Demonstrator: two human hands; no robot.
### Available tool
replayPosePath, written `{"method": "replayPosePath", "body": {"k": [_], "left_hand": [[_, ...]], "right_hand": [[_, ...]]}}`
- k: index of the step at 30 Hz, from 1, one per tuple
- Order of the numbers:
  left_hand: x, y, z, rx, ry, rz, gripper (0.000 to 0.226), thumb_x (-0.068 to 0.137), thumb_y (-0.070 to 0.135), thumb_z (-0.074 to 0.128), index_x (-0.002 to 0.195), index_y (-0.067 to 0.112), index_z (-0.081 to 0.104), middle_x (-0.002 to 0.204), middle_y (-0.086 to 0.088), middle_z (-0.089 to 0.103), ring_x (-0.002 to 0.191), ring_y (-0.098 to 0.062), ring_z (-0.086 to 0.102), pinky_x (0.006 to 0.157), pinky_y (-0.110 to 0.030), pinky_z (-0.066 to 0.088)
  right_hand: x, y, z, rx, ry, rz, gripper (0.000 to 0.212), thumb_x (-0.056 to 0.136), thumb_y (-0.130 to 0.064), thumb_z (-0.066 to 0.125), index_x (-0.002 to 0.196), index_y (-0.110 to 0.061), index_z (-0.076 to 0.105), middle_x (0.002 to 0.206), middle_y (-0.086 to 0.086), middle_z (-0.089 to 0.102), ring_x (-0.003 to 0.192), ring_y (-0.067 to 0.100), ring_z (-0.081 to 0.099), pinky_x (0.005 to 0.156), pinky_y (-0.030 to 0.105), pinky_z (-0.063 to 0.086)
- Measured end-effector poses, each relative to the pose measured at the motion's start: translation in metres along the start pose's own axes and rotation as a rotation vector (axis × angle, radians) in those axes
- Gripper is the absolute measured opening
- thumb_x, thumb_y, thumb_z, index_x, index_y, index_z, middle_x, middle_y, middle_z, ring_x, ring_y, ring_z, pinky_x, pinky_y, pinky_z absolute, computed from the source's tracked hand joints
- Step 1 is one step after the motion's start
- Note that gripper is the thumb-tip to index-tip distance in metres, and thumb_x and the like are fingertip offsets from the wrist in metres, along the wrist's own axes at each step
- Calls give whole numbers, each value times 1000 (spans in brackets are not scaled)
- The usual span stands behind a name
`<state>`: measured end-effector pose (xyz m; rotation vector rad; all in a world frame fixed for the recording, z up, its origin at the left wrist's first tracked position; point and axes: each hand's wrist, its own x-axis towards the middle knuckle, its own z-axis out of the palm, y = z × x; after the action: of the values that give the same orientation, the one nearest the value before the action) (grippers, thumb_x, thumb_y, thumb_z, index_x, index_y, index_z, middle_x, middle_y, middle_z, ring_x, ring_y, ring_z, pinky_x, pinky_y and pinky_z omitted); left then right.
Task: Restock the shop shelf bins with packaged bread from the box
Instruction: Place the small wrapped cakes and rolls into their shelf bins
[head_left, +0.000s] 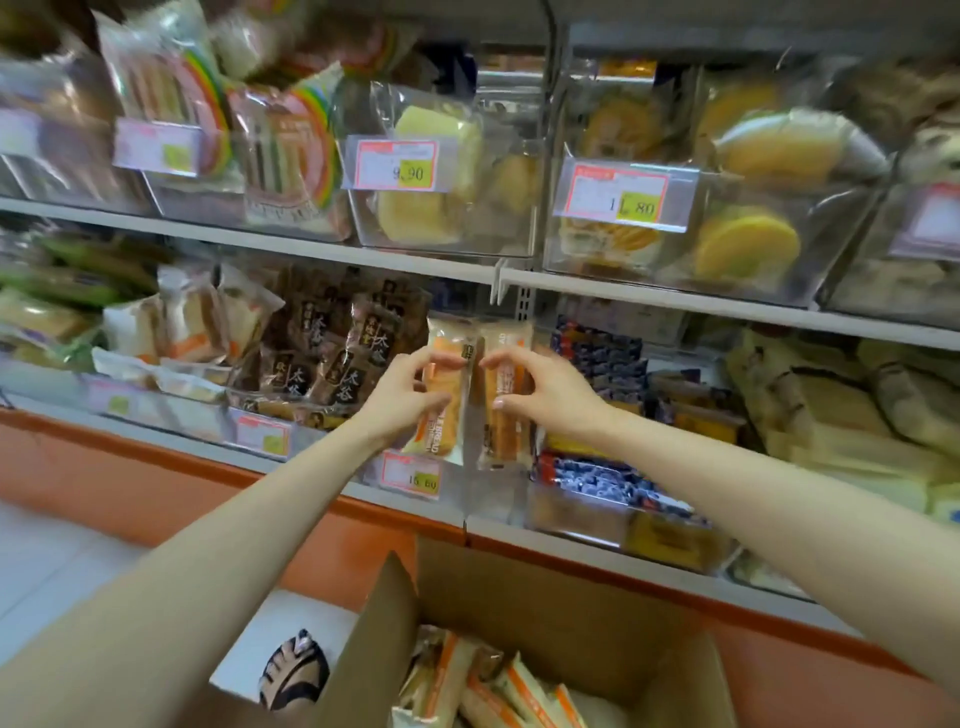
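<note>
My left hand (402, 392) grips one orange-and-white packaged bread (441, 415), held upright over a clear bin (493, 493) on the lower shelf. Right beside it, my right hand (540, 389) grips a second upright bread packet (506, 431). The two packets touch side by side above the bin's price tag (410, 475). Below, at the bottom of the view, the open cardboard box (545, 608) holds several more of the same packets (483, 686).
Neighbouring bins hold brown packets (332, 353) to the left and blue-wrapped packets (597, 358) to the right. The upper shelf (363, 252) carries clear bins of yellow cakes and rainbow-striped packs. An orange shelf base (156, 473) runs below, and a sandalled foot (293, 670) stands left of the box.
</note>
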<state>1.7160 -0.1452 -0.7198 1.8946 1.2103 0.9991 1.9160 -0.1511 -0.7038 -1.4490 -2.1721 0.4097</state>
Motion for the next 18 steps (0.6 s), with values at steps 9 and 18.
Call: {"method": "replayPosePath", "body": {"k": [9,18], "left_hand": [[69,-61,16,-56,140,-133,35,66,7,58,89,33,66,110,-14,61,96,-26,62,85,-36,54],[115,-99,32,64,138,-155,26,76,7,59,94,25,65,109,-13,59,100,-28,59,91,-39,50]], "right_hand": [[88,28,25,-42,-6,85,31,87,-9,64,111,-27,57,128,0,53,109,18,51,78,23,39],[141,63,33,-56,-214,116,35,83,-13,71,114,-26,61,114,-4,52,102,13,50,72,21,41]]}}
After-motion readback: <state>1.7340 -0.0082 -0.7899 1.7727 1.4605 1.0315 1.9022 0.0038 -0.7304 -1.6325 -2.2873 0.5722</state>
